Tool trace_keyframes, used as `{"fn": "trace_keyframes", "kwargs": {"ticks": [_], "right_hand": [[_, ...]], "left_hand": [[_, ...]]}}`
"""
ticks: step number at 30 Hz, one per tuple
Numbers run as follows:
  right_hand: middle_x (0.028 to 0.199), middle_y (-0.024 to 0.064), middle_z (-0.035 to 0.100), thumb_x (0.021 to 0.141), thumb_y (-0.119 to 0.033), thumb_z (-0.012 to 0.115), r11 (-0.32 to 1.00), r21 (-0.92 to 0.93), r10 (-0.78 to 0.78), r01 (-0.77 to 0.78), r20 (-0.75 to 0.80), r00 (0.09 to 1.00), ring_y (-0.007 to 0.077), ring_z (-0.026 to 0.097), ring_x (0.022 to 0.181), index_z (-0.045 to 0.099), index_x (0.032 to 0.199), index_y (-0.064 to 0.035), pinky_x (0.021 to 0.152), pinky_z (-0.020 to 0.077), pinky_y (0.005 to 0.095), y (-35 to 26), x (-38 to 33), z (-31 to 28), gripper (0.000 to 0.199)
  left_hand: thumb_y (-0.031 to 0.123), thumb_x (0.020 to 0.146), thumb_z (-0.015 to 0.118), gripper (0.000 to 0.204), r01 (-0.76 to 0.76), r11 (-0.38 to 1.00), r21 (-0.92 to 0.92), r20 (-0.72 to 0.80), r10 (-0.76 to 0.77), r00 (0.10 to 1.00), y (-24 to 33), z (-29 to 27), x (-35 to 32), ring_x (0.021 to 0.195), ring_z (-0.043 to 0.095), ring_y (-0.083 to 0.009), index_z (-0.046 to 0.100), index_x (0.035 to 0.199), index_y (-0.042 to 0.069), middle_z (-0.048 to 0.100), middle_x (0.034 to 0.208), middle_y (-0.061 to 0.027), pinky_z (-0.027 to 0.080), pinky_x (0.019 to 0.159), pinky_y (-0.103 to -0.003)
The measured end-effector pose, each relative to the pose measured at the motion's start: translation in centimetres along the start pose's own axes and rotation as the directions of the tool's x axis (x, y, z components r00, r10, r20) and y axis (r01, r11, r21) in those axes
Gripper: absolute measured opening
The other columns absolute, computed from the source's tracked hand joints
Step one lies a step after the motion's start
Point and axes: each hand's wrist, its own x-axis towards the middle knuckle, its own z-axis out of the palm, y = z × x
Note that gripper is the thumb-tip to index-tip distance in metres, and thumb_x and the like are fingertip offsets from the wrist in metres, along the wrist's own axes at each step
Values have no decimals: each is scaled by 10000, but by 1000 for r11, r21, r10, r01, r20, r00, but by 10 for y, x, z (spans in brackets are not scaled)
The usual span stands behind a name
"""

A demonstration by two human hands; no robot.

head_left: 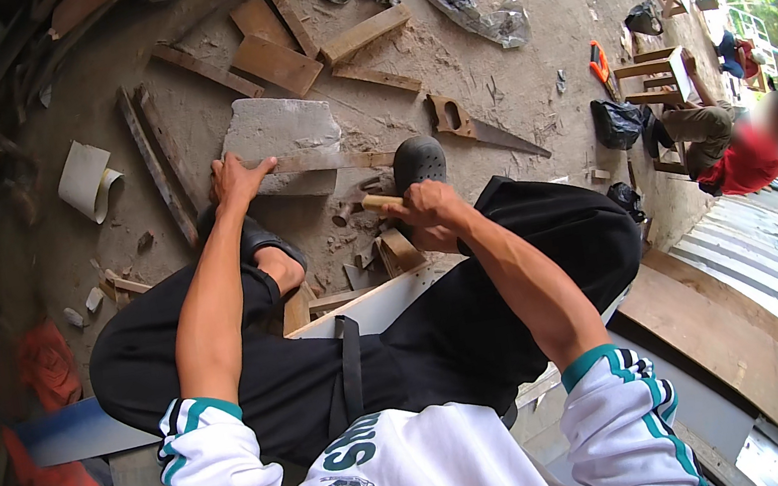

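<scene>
A thin wooden strip (336, 159) lies across a pale concrete block (282, 130). My left hand (239, 178) grips the strip's left end at the block's edge, thumb stretched along it. The strip's right end meets my foot in a dark grey clog (419, 163). Closed round a light wooden handle, my right hand (432, 208) holds what looks like a hammer (385, 202) just below that clog. A dark metal piece lies by the handle's tip; whether it is the hammer's head is hard to tell.
A handsaw (483, 128) lies right of the clog. Boards (277, 64) and crumpled plastic (474, 4) litter the ground beyond. An orange-handled saw (600, 66) stands near a wooden stool (656, 77). A person in red (744, 158) sits at the far right.
</scene>
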Motion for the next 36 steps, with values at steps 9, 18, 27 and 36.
{"fn": "trace_keyframes", "kwargs": {"ticks": [9,18,27,36], "right_hand": [[880,229,711,866,-771,466,999,52,-13,3,184,983,409,690,888,756,918,-42,782,543,452,14,58,-34,787],[617,171,559,832,-791,538,996,92,-28,5,249,968,262,556,583,697,813,18,576,464,424,40,78,-60,824],[977,270,692,831,-831,459,996,-71,76,-58,283,956,393,680,983,719,963,30,831,530,444,41,69,-68,909],[1263,256,634,884,-749,439,971,-88,236,-224,173,956,369,599,1220,647,1252,-23,1024,467,431,-3,53,-51,840]], "left_hand": [[635,648,831,906,44,999,-25,74,-42,996,3,-5,7,1212,534,-373,546,1270,40,493,1305,-193,453,1021,-460],[639,639,827,898,42,998,-41,69,-39,997,4,-5,6,1209,540,-370,565,1258,44,495,1305,-192,459,1013,-455],[681,636,804,902,55,998,-3,57,-55,997,-2,0,6,1221,548,-352,593,1260,66,528,1317,-176,458,1009,-458],[622,613,851,872,50,996,-77,36,-47,998,-4,-1,8,1212,540,-372,612,1209,33,529,1296,-193,457,1010,-459]]}}
